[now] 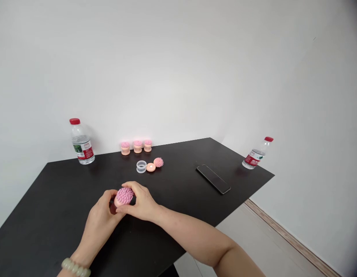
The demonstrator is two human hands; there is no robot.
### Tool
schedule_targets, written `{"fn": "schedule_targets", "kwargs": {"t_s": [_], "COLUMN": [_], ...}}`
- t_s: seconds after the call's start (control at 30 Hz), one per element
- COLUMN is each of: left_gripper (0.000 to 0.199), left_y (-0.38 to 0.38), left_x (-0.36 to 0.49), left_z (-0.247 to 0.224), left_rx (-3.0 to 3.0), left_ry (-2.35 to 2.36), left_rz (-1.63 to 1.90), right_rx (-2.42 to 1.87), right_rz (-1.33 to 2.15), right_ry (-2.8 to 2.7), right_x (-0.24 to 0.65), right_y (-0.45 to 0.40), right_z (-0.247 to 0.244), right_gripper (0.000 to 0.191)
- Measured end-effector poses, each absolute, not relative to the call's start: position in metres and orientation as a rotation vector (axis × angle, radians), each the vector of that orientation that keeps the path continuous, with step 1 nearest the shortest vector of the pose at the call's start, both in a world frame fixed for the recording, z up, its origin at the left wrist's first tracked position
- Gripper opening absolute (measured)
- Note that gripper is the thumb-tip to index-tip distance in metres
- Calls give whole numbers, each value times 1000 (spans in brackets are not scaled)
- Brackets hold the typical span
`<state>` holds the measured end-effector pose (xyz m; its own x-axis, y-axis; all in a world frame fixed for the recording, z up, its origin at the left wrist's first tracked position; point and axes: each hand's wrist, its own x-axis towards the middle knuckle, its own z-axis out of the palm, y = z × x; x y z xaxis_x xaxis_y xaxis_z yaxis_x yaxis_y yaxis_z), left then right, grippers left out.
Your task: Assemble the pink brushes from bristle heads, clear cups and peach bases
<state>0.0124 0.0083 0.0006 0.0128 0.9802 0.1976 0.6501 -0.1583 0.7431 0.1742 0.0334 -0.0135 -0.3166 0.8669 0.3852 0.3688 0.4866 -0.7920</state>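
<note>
A round pink bristle brush is held between my two hands above the near part of the black table. My left hand grips it from the left and below, fingers closed around its side. From the right, my right hand pinches it with thumb and fingers. The pink bristles face up and toward me; its lower part is mostly hidden by my fingers. Beyond my hands lie a clear ring, a peach disc and a loose pink bristle head tipped on its side.
Three pink brushes stand in a row by the wall: one left, one middle, one right. A water bottle stands back left, another bottle at the right edge. A black phone lies on the right side.
</note>
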Motion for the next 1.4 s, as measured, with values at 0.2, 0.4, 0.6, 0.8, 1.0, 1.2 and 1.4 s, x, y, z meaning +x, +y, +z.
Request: {"fn": "schedule_targets", "kwargs": {"t_s": [0.2,0.4,0.6,0.8,1.0,1.2,1.4], "left_gripper": [57,57,62,64,63,66,65], "left_y": [10,13,16,23,25,25,24], "left_x": [8,4,0,-6,-3,-7,-6], "left_z": [0,-2,4,-6,-8,-10,-9], "left_rx": [1453,1142,1217,1034,985,1007,1009], "left_ry": [1511,1328,1569,1459,1401,1438,1440], "left_rz": [1254,1411,1300,1406,1368,1383,1365], "right_rx": [-899,-954,-1067,-1658,-1913,-1940,-1888], "right_rz": [914,811,410,43,52,84,52], "right_ry": [-1780,-1952,-2228,-1628,-1390,-1433,-1374], "right_x": [174,176,217,367,490,504,498], "right_y": [39,42,32,16,40,66,64], "right_z": [-22,-21,15,9,-8,-23,-3], "right_gripper": [73,63,56,50,25,20,29]}}
